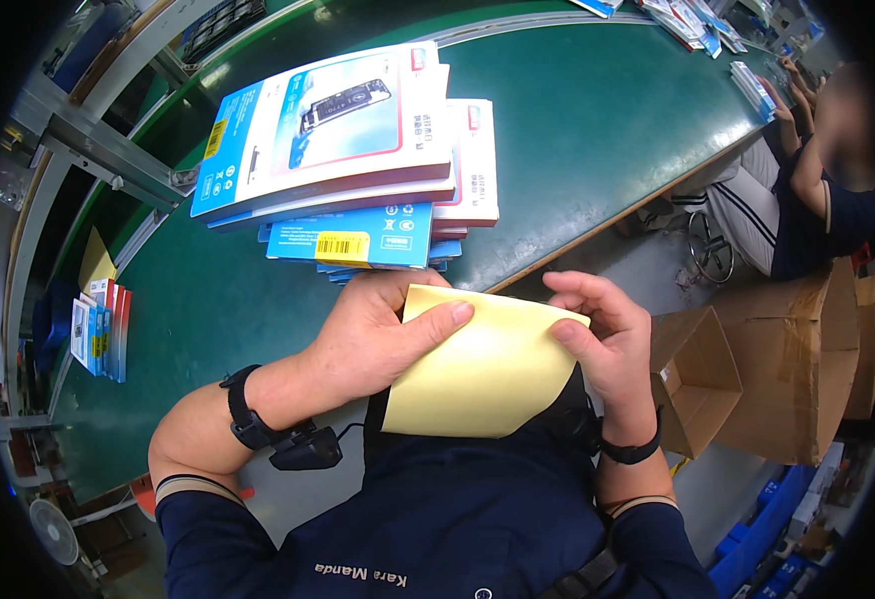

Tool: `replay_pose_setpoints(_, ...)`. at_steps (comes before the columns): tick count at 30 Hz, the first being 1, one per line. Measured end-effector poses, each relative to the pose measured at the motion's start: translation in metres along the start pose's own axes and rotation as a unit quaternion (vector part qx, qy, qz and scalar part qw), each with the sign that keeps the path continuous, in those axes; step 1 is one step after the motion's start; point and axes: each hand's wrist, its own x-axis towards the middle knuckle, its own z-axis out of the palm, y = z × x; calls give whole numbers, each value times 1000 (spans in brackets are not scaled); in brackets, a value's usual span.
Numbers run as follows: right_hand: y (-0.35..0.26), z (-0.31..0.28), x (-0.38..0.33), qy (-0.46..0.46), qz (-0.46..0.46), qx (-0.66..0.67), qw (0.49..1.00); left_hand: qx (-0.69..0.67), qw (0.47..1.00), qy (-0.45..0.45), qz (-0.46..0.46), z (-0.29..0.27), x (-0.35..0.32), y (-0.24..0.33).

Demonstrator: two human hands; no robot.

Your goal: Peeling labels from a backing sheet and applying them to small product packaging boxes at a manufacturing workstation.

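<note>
Between my two hands, a flat yellow paper sheet or envelope (482, 369) is held in front of my body, below the table's edge. My left hand (382, 324) grips its upper left part, thumb lying on the front and fingers hidden behind. At the upper right corner my right hand (602, 329) pinches it, thumb on the front, with the other fingers curled behind. Just beyond my left hand stands an untidy stack of flat white and blue boxes (327, 130), the top one showing a picture of a phone's insides.
The boxes rest on a green table (577, 110). Several slim boxes (103, 329) stand upright at the left. Open cardboard cartons (787, 369) are on the right. Across the table corner a seated person (817, 190) holds slim boxes (752, 90). More boxes (692, 25) lie at the far edge.
</note>
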Motion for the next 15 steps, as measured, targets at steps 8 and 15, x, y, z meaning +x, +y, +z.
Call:
replay_pose_setpoints(8,9,-12,-1,-3,-6,-58,998,62,998,10,8,5,-2,3)
replay_pose_setpoints(15,7,-7,0,7,-93,-43,995,-5,1000,12,-1,3,-1,-1)
